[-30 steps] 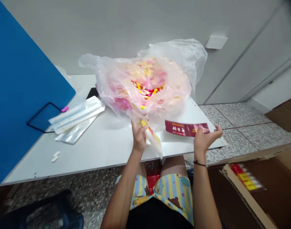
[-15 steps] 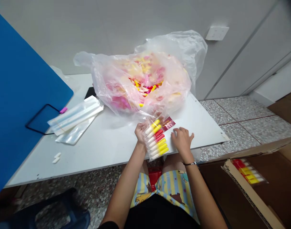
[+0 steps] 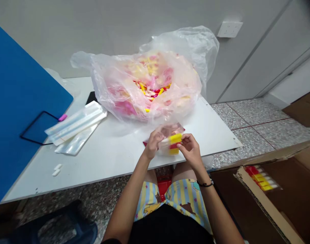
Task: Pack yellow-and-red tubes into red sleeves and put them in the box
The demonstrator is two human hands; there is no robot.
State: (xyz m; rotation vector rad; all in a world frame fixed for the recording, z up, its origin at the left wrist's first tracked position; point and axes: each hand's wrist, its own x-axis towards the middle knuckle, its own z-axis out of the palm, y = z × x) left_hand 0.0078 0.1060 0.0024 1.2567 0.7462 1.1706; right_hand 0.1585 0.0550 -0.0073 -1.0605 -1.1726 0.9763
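Our left hand [image 3: 153, 145] and right hand [image 3: 190, 150], close together, fingers curled
Left fingers wrap forward; right thumb and fingertips pinch, wrist bent. Left forearm [image 3: 127, 200] and right forearm [image 3: 212, 206] angle inward from below, converging at the hands.

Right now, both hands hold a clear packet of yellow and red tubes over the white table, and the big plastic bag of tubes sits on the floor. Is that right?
Not quite: the head view shows the big plastic bag sitting on the white table, not the floor. The rest stands: the left hand and right hand hold the clear packet of yellow and red tubes over the table.
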